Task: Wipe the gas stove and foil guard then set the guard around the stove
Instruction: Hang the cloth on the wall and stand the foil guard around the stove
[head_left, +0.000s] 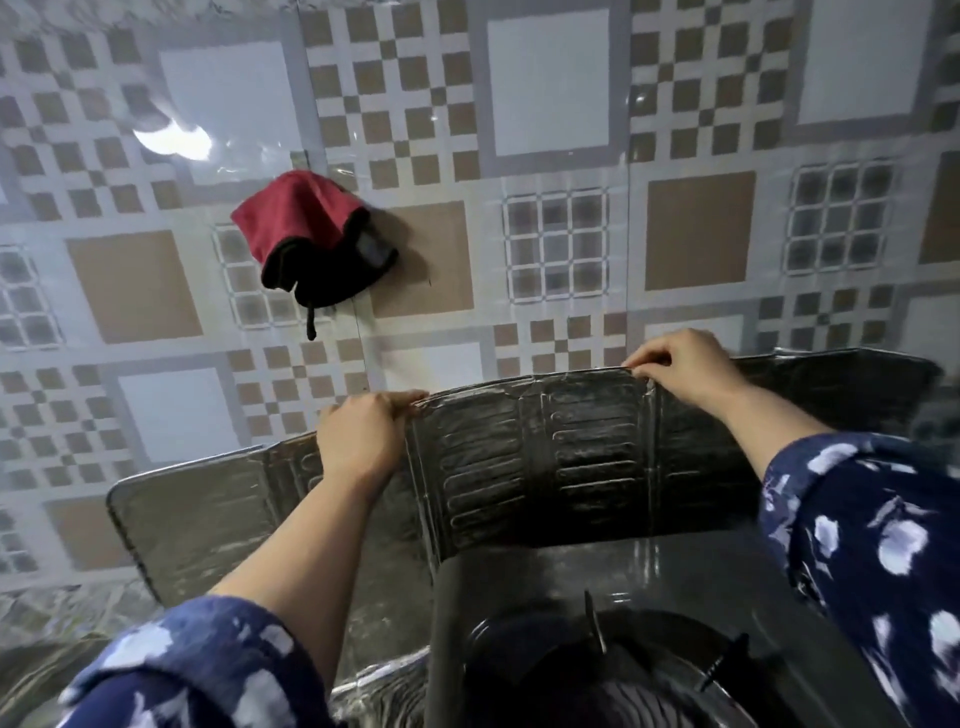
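The left hand (358, 436) is pinching the top edge of the foil guard (530, 457), its fingers curling over the rim at a fold between two panels, so this grip is clamped on the foil. The right hand (680, 366) is pinching the same top edge further along, at the next fold, thumb and fingertips closing on the thin rim; this grip too is clamped on the guard. Between the two hands the middle panel is standing upright, its embossed ribs facing the person. Beyond the left hand another panel is angling outward and down toward the left, and beyond the right hand a further panel is running off toward the right, partly hidden by the patterned blue sleeve (872, 525). The guard is standing just behind the gas stove (530, 587), its lower edge meeting the stove's dark glossy top at the back. The pan support (597, 621) is sitting on the stove nearer the person, with the burner bowl under it; whether anything is lying in that bowl cannot be told. Crinkled foil is covering the bench (374, 686) to the left of the stove. Behind the guard the tiled wall (545, 83) is rising, and a red and black cloth (306, 234) is hanging on it, above and well apart from the left hand.
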